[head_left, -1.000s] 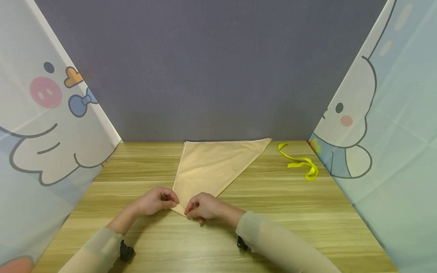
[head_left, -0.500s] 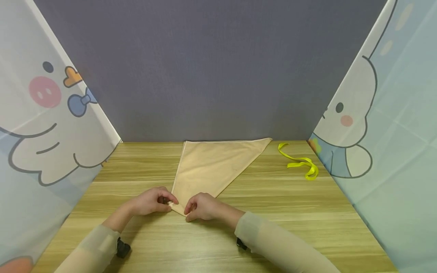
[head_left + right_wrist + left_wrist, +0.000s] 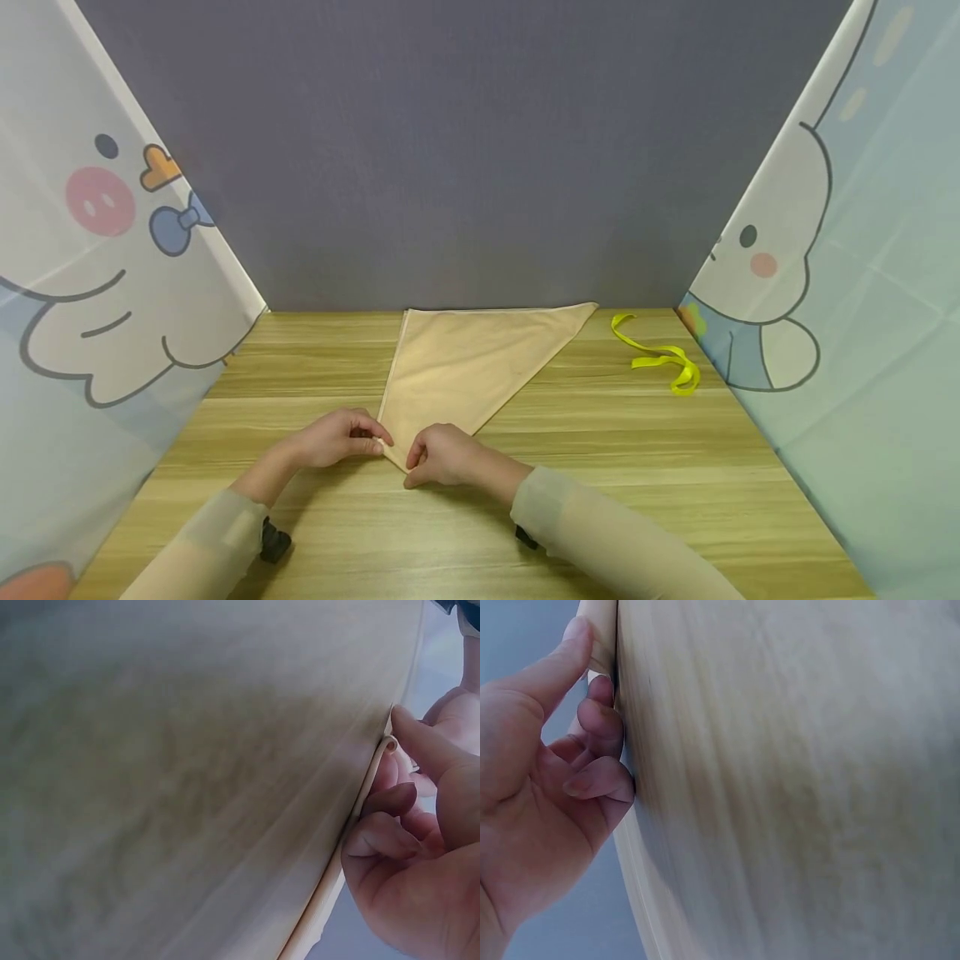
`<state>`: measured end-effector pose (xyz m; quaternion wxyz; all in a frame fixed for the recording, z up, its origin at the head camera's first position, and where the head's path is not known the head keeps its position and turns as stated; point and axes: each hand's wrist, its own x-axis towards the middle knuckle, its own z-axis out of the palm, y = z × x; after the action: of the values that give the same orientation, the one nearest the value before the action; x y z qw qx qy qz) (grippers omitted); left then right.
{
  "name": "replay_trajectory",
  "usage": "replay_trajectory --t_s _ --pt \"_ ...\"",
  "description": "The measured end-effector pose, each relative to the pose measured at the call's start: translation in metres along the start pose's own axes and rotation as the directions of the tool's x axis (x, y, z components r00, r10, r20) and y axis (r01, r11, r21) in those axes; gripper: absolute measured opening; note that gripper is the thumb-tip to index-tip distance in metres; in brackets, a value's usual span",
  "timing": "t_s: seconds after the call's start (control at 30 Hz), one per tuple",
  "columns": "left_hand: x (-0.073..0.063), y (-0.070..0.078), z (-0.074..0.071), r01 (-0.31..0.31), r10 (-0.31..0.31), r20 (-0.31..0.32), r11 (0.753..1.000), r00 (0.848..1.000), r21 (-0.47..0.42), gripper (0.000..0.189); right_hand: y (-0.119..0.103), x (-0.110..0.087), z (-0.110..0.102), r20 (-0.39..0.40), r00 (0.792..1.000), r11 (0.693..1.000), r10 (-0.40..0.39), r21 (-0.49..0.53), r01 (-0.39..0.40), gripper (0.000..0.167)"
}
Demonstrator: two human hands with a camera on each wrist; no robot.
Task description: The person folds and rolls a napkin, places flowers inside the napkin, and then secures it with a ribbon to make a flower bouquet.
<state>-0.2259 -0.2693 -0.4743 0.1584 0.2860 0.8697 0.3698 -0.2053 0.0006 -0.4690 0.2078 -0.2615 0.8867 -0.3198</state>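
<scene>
Pinching the near end of the cloth [image 3: 465,358], the left hand [image 3: 330,439] and the right hand [image 3: 450,456] are near each other, each with thumb and fingers clamped on the edge. The cloth lies on the table [image 3: 720,500], wide at the far side and narrow at the hands. Only the head view shows its whole shape, and also the ribbon [image 3: 671,360], which lies to the right, apart from the cloth. The right wrist view shows what the head view does not: the edge ends in a small curl under the right thumb. In the left wrist view, a bit of cloth shows between thumb and fingers
</scene>
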Motion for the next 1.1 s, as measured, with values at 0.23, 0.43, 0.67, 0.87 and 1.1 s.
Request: replay_trajectory --t_s 0.23,0.43,0.67,0.87,1.1 --pt "0.007 -0.001 0.001 0.048 -0.048 -0.019 0.998 0.999 0.026 0.016 0.000 0.001 0.001 -0.037 0.999 0.997 -0.014 -0.080 0.011 0.018" --pt "0.014 0.000 0.002 0.107 -0.107 -0.025 0.994 0.994 -0.001 0.019 0.006 0.000 -0.001 -0.076 0.996 0.998 -0.056 -0.040 0.053 0.014" --pt "0.019 0.003 0.004 0.222 -0.225 -0.067 0.973 0.972 -0.058 0.018 0.010 -0.002 -0.008 -0.059 0.997 0.998 -0.054 0.016 0.055 0.012" --pt "0.023 0.005 0.006 0.254 -0.267 -0.115 0.961 0.957 -0.114 0.022 0.013 -0.002 -0.012 -0.036 0.999 0.994 -0.028 0.104 0.032 0.011" --pt "0.023 0.004 0.007 0.099 -0.109 -0.124 0.992 0.986 -0.080 0.009 0.012 -0.001 -0.011 -0.035 0.999 0.993 -0.020 0.118 0.024 0.012"
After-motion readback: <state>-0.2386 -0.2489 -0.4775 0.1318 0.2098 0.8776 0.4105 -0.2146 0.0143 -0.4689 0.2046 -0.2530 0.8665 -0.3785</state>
